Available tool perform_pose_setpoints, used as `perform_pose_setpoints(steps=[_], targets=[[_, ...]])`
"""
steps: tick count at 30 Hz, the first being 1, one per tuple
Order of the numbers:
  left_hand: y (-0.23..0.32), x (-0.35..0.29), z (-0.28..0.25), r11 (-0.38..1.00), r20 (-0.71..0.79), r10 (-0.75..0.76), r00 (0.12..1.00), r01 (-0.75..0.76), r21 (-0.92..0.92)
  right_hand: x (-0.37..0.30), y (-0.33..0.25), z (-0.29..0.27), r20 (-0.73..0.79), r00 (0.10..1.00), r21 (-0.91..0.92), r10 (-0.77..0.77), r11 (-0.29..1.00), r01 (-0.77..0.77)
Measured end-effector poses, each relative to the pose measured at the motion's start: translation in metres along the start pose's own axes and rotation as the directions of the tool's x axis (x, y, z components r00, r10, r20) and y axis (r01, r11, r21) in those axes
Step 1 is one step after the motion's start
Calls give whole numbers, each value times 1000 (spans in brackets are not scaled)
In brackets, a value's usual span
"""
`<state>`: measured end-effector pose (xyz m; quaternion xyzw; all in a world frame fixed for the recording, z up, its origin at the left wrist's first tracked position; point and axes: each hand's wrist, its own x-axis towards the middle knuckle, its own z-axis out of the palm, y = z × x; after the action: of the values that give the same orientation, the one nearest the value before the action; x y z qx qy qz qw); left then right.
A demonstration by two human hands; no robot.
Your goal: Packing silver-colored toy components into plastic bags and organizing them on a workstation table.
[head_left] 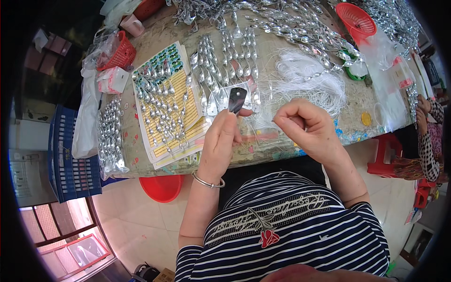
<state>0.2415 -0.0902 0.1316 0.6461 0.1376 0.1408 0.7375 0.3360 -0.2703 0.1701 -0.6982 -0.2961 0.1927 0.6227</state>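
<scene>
My left hand (218,141), with a bangle on its wrist, pinches a dark, shiny metal strip (237,97) that has a small hole near its upper end. To the right, my right hand (307,126) is closed, thumb against forefinger; whatever lies in that pinch is too fine to make out. Beyond the hands, rows of silvery twisted metal strips (211,70) lie on the table. A loose bundle of white thread (312,77) spreads behind my right hand.
More twisted strips rest on printed sheets (162,152) at left. Around the worktable (277,157) stand a red basket (123,50), a red colander (355,19), a green thread spool (354,66) and a blue crate (63,150). Another person's hands (422,113) work at far right.
</scene>
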Motion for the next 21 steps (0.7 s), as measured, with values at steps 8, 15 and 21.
perform_pose_setpoints(steps=[8, 15, 21], targets=[[-14, -8, 5, 995, 143, -10, 990, -5, 102, 5, 5, 3, -43, 999, -119, 20, 993, -25], [-18, -13, 5, 999, 143, -48, 989, 45, 26, 10, 16, 9, -50, 998, -120, 30, 992, -36], [-19, -15, 4, 999, 109, -38, 993, 34, 36, 10, 21, 9, -22, 999, -180, 41, 983, -45]])
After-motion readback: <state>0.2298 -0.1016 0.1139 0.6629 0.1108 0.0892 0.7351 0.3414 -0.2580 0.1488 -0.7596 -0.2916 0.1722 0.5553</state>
